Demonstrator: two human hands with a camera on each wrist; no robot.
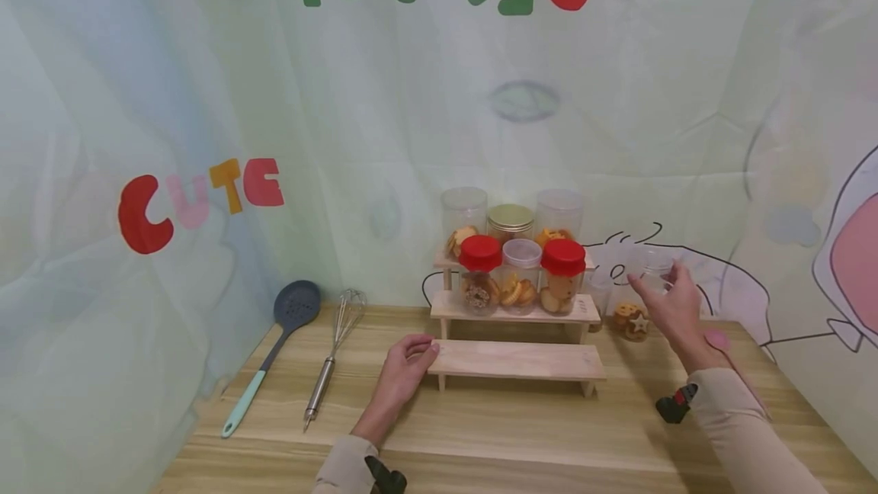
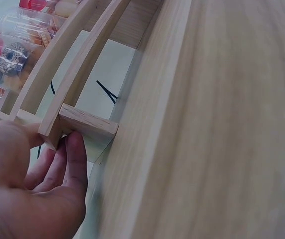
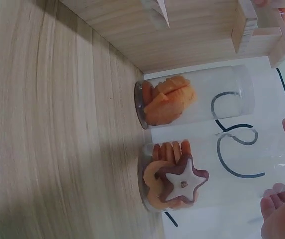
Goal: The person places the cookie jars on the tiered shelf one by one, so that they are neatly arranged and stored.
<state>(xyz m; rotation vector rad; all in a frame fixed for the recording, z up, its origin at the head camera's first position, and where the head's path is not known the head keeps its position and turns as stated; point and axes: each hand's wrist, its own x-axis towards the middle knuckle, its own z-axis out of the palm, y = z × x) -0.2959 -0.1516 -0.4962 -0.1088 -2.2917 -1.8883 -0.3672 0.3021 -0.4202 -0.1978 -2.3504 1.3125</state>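
Observation:
My left hand (image 1: 401,372) pinches the left end of the low front tier of a wooden step shelf (image 1: 514,360), thumb on top and fingers beneath; the left wrist view shows this grip close up beside the shelf's leg (image 2: 90,122). With thumb and fingers on either side of its top, my right hand (image 1: 675,315) holds a tall clear jar (image 1: 629,320) to the right of the shelf. Star and ring cookies (image 3: 182,181) lie in its bottom. Close beside it stands another clear jar (image 3: 170,102) with orange cookies.
On the middle tier stand two red-lidded jars (image 1: 480,254) and a clear-topped one (image 1: 521,273). The top tier bears a gold-lidded jar (image 1: 511,219) between two clear jars. A slotted turner (image 1: 297,303) and a whisk (image 1: 329,364) lie left; a pink utensil (image 1: 716,339) lies right.

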